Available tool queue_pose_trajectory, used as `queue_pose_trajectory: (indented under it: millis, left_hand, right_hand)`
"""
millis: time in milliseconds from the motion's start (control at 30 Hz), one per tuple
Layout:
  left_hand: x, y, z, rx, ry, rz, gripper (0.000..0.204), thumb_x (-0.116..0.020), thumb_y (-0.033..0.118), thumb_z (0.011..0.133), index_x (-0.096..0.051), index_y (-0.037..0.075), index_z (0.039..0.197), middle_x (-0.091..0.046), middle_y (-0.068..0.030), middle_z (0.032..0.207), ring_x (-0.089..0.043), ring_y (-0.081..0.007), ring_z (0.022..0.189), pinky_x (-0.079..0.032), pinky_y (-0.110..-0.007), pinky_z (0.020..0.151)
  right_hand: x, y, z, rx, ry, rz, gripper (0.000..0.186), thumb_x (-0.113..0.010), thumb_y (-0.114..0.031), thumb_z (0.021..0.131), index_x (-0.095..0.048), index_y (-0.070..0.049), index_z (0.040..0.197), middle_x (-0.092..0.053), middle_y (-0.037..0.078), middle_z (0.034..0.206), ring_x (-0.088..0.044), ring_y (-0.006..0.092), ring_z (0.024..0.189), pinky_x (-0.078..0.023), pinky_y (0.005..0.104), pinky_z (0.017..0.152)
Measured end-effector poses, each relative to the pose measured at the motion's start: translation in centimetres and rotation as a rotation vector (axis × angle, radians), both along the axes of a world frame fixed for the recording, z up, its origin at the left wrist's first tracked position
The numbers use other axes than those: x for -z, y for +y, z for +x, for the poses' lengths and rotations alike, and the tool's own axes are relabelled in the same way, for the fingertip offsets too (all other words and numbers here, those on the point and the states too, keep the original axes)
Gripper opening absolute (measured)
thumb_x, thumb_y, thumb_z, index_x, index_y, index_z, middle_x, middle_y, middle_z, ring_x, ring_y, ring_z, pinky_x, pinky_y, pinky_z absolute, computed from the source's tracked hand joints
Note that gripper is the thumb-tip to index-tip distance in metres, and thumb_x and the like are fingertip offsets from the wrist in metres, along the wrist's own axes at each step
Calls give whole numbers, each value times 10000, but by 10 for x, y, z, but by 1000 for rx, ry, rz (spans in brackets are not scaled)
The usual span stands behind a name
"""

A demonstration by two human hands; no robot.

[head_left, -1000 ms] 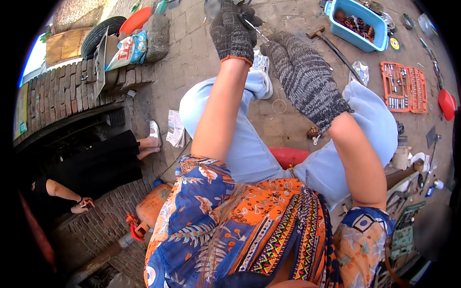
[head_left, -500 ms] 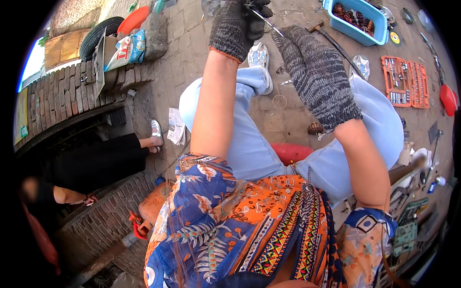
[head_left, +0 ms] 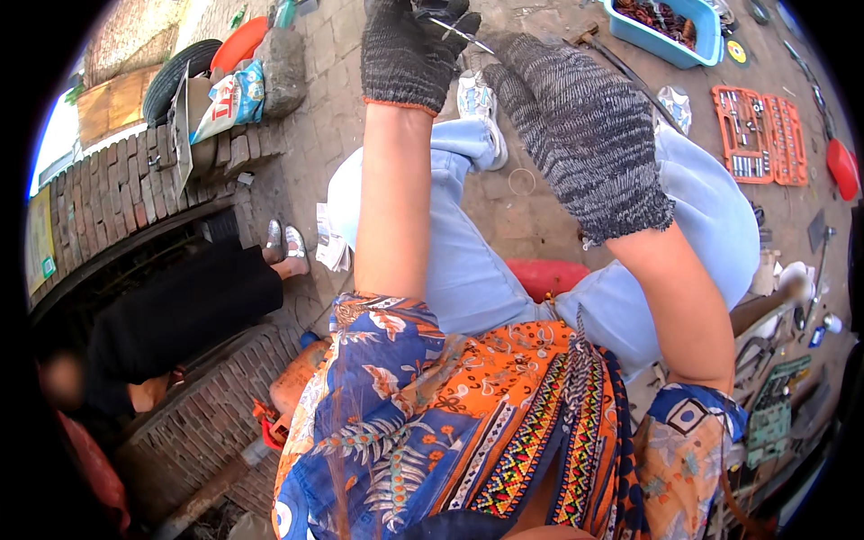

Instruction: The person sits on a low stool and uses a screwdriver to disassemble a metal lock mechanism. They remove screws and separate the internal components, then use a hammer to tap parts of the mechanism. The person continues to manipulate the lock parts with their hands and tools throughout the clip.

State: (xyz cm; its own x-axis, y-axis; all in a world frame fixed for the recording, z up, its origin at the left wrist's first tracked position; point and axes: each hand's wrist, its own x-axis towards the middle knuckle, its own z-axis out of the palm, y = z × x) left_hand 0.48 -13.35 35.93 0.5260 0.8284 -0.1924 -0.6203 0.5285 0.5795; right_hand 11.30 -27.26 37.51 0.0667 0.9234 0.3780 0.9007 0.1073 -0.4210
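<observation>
My left hand point(head_left: 409, 58), in a dark grey knitted glove with an orange cuff edge, is at the top of the view with its fingers curled. A thin, shiny metal rod point(head_left: 462, 36) slants from it down to my right hand point(head_left: 580, 126). That hand wears a mottled grey knitted glove, its fingers closed around the rod's lower end. Both hands are raised in front of my knees. The upper part of my left hand is cut off by the picture's edge, and what else its fingers hold cannot be made out.
At the top right stands a light-blue basin point(head_left: 666, 31) of dark, reddish-brown pieces, near a long-handled hammer point(head_left: 621, 65). An orange socket-set case point(head_left: 760, 135) lies open at right, a green tool case point(head_left: 778, 409) below it. Another person point(head_left: 189, 310) sits at left.
Both my hands have shifted left together with the metal rod. The person at left has changed the position of an arm and feet.
</observation>
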Motion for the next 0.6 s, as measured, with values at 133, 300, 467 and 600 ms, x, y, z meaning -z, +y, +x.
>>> queue_pose_trajectory:
  millis: [133,300,467,600]
  left_hand:
    - [-6,-5,-2,80,-8,-27,335,-553,365,852,-589,44,940,-580,-64,760,-531,-190,644,-453,-333,606]
    - [24,18,-25,49,440,272,498,-502,500,855,-614,50,673,-568,-56,597,-498,-143,507,-404,-274,476]
    - [3,4,-22,-221,1072,470,600,-448,538,877,-594,61,544,-525,-19,473,-476,-97,450,-382,-236,462]
    - [23,7,-18,-446,1069,635,557,-458,437,908,-597,26,559,-564,-49,513,-505,-106,482,-393,-250,482]
  right_hand:
    - [16,0,0,-52,-28,116,319,-579,-179,829,-585,-97,1137,-623,101,1030,-607,255,895,-491,354,760]
    - [6,1,4,-81,-21,54,292,-585,-176,819,-608,-98,1099,-638,82,989,-614,253,863,-499,355,737]
    - [1,-1,-4,-91,-176,38,254,-601,-180,815,-633,-83,1047,-644,84,960,-616,251,851,-504,351,712]
    - [-1,-1,-12,-44,-236,-133,252,-601,-178,830,-631,-67,1054,-645,94,979,-623,216,858,-506,328,714]
